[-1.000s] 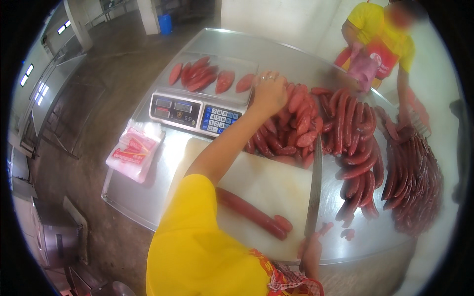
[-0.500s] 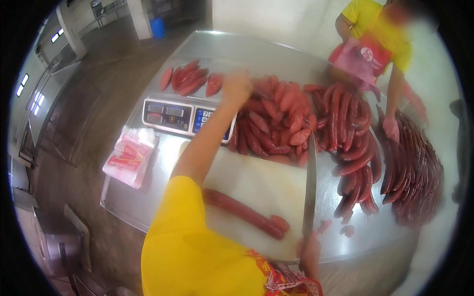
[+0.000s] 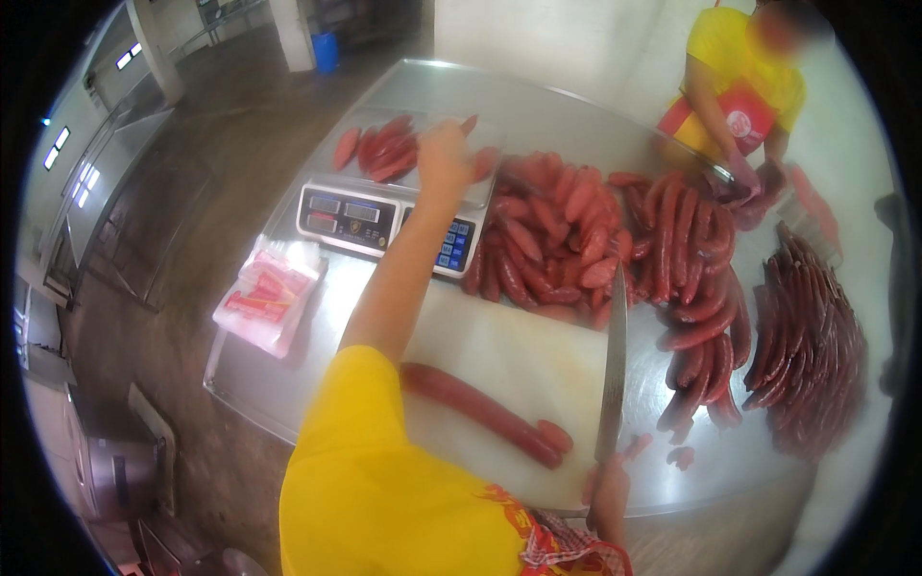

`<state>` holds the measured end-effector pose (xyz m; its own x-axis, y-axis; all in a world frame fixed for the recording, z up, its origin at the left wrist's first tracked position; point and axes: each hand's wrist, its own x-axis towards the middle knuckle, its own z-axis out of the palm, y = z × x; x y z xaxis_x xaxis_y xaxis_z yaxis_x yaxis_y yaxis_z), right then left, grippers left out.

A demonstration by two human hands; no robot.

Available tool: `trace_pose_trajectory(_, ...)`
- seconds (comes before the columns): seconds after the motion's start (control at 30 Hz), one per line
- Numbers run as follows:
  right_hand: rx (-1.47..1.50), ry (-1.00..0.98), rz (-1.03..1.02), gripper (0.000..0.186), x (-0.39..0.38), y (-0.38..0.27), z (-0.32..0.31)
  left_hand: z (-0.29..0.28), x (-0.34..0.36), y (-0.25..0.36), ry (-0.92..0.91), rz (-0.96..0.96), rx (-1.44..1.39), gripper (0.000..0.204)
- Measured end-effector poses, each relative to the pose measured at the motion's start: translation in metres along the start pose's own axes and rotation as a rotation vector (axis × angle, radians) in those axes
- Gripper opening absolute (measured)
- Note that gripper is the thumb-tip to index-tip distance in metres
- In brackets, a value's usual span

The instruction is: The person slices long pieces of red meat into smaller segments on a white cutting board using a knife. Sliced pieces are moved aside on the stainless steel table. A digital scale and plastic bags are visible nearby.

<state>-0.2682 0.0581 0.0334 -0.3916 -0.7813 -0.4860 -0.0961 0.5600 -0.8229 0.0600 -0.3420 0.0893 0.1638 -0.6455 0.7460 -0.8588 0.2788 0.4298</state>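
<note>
My left hand [image 3: 445, 161] is over the tray of the digital scale [image 3: 350, 223], closed around a piece of red sausage whose tip [image 3: 469, 125] shows beyond the fingers. Cut sausage pieces [image 3: 389, 154] lie on the tray to its left, and one more piece [image 3: 487, 163] to its right. My right hand [image 3: 609, 497] grips a long knife [image 3: 613, 370] by the handle, blade pointing away along the right edge of the white cutting board [image 3: 509, 341]. A long sausage [image 3: 471, 403] rests on the board with a short cut end [image 3: 554, 437] beside it.
A heap of cut sausages [image 3: 552, 230] sits right of the scale. Whole sausages [image 3: 687, 250] and thin dark sausages [image 3: 807, 346] spread farther right. Plastic bags [image 3: 269, 298] lie at the table's left. A co-worker [image 3: 744, 86] stands across the table, both hands [image 3: 759, 187] close together.
My left hand has shifted away over the scale tray, and a sausage tip now shows past its fingers. The knife stays put. The co-worker's hand has left the dark sausages.
</note>
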Motion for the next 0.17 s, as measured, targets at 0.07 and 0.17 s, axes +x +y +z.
trace_pose_trajectory(0.07,0.001,0.011,0.012,0.065,-0.0003,-0.0001,0.0001,-0.0014,0.0044,0.0083,0.030,0.020,-0.067,0.039)
trace_pose_trajectory(0.17,0.011,0.020,0.022,0.065,0.0008,-0.0002,0.0004,-0.0037,0.0067,0.0137,-0.108,-0.133,-0.009,0.053)
